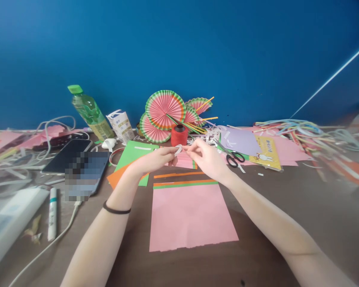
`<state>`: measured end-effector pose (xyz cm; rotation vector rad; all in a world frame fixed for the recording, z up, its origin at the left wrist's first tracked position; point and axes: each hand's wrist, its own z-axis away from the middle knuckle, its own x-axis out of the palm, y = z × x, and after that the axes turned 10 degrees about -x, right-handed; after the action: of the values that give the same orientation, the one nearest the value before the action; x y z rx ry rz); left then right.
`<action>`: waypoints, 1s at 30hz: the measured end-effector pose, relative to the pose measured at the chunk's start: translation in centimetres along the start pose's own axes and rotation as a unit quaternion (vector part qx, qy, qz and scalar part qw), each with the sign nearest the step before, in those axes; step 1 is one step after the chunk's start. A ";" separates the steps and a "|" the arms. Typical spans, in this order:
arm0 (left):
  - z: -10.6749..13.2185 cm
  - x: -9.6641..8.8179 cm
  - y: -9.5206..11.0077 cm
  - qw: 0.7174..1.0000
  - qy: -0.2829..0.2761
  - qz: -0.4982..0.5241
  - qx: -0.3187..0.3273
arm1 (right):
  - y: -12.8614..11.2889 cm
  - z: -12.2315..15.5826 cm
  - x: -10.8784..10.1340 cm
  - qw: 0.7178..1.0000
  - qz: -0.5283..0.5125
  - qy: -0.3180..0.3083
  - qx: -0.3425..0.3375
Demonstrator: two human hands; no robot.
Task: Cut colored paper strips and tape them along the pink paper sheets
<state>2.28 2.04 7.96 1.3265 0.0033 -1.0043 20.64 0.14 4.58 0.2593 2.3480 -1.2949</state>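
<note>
My left hand (pixel 157 158) and my right hand (pixel 206 158) meet above the table, fingers pinched on a small white paper strip (pixel 178 149) held between them. Just under the hands lies a pleated pink paper piece (pixel 184 161). Nearer to me lies a flat pink paper sheet (pixel 191 215) with a green and orange border along its far edge, and a loose orange strip (pixel 179 174) beyond it. A black band circles my left wrist.
Watermelon-patterned paper fans (pixel 165 109), a red thread spool (pixel 179 134), scissors (pixel 233 155), green paper (pixel 133 155), a green-capped bottle (pixel 89 111), a small carton (pixel 121 125), a phone (pixel 67 156), a glue stick (pixel 52 213), cables and paper strips (pixel 302 133) crowd the table. A blue wall stands behind.
</note>
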 end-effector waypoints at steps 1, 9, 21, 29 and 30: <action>0.0 0.0 -0.1 1.000 0.002 -0.004 -0.005 | -0.1 0.0 -0.1 1.000 0.003 -0.007 0.003; -0.5 0.1 -0.9 0.999 0.046 0.012 0.014 | -0.1 0.0 -0.2 0.996 -0.072 -0.059 0.007; -0.9 -3.2 -4.1 0.938 0.231 -0.228 -0.121 | -0.4 -0.6 -1.4 0.993 -0.107 -0.053 0.026; -1.6 -2.5 -5.7 0.916 0.212 -0.287 -0.185 | 0.7 -0.8 -0.8 0.994 -0.078 -0.065 0.030; -1.6 -2.2 -5.4 0.914 0.214 -0.292 -0.180 | 0.7 -0.8 -0.9 0.995 -0.075 -0.063 0.031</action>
<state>-1.42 5.14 4.36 1.1938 0.9265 -1.1134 21.44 1.20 4.82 0.0181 2.2593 -1.4125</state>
